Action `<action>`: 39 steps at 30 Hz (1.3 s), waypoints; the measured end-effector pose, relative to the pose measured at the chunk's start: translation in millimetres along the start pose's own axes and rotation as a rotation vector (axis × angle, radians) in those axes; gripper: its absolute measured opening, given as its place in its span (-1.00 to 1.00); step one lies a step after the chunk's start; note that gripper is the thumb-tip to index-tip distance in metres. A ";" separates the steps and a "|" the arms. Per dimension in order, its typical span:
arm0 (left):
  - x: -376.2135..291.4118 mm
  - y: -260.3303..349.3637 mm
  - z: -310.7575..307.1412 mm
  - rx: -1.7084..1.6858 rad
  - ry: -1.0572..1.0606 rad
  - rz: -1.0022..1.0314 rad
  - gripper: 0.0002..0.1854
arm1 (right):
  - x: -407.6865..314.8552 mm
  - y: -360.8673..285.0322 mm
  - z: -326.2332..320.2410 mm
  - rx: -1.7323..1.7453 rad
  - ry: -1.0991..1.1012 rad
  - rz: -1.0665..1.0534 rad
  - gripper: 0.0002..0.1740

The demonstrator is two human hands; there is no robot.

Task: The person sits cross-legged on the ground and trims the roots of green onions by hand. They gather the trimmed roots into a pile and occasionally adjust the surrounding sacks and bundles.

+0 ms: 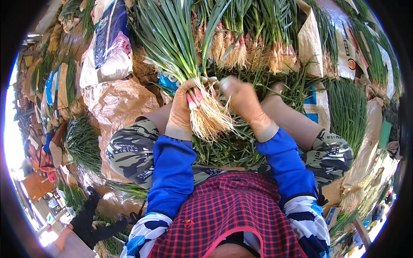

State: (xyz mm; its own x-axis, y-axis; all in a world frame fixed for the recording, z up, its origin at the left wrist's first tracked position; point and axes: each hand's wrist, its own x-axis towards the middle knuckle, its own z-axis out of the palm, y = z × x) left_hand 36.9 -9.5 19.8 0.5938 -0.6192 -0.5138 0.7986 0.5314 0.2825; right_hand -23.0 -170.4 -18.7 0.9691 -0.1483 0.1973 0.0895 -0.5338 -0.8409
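Note:
My left hand (180, 109), in a tan glove, is closed around a bunch of green garlic (179, 51). Its long leaves fan away from me. The pink stem bases and pale stringy roots (209, 124) hang out over the near side of the hand. My right hand (245, 101), also gloved, is just right of the roots with curled fingers. Motion blurs its fingertips, so whether it pinches anything is unclear. Loose green leaf trimmings (226, 153) are heaped between my legs, under the bunch.
Rooted bundles of green garlic (277, 42) line up ahead. A crumpled tan woven sack (121, 100) lies at my left, below a blue-and-white printed bag (111, 42). Another leafy stack (345, 109) is on the right. A person in dark clothes (90, 216) is behind at left.

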 end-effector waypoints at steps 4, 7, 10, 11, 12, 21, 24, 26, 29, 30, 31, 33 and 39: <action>-0.7 -2.2 -6.4 -0.053 -0.032 0.014 -0.77 | 34.9 11.8 -8.3 0.634 0.008 0.490 -0.71; -1.9 -3.9 -8.4 -0.097 -0.157 0.026 -0.72 | 52.3 -2.6 8.1 1.069 -0.166 0.558 -0.61; -1.7 -1.0 -15.5 -0.049 -0.181 0.068 -0.73 | 52.7 -16.1 25.7 1.079 -0.384 0.643 -0.65; -0.7 1.2 -17.6 -0.075 -0.209 0.065 -0.74 | 50.7 -17.3 22.0 1.190 -0.373 0.640 -0.73; -0.8 1.9 -17.1 -0.101 -0.197 0.049 -0.74 | 49.3 -18.7 24.4 1.126 -0.331 0.642 -0.72; 6.7 1.7 -24.6 -0.111 -0.012 0.028 -0.80 | 58.9 14.5 18.0 1.234 0.207 0.710 -0.69; 11.4 -3.4 -20.2 0.028 0.081 0.089 -0.82 | 63.1 3.1 33.9 0.400 -0.002 0.501 -0.68; 15.1 -4.2 -29.1 0.100 0.129 0.130 -0.83 | 65.7 2.3 41.0 0.487 -0.028 0.567 -0.78; 20.4 -1.1 -49.8 0.132 0.125 0.175 -0.82 | 65.8 -9.4 46.3 0.823 0.055 0.726 -0.80; 20.7 -5.4 -45.3 0.100 0.158 0.178 -0.82 | 63.5 -13.9 46.7 0.875 0.087 0.759 -0.80; 19.6 -8.3 -24.7 0.069 0.183 0.170 -0.82 | 64.0 -11.3 45.8 1.131 0.168 0.818 -0.81; 7.2 -6.7 -7.9 0.025 0.032 0.147 -0.77 | 71.4 -7.3 42.9 1.647 0.333 0.906 -0.82; 0.9 3.5 -12.5 -0.162 -0.342 0.219 -0.77 | 53.2 49.5 43.9 -0.489 -0.568 -0.163 -0.73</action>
State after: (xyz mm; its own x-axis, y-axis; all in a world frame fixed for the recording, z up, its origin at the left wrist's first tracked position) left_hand 39.0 -1.1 10.2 0.7673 -0.6235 -0.1501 0.6410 0.7382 0.2104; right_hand 43.1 -168.1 -72.1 0.9337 0.3436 -0.1008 0.2573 -0.8395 -0.4785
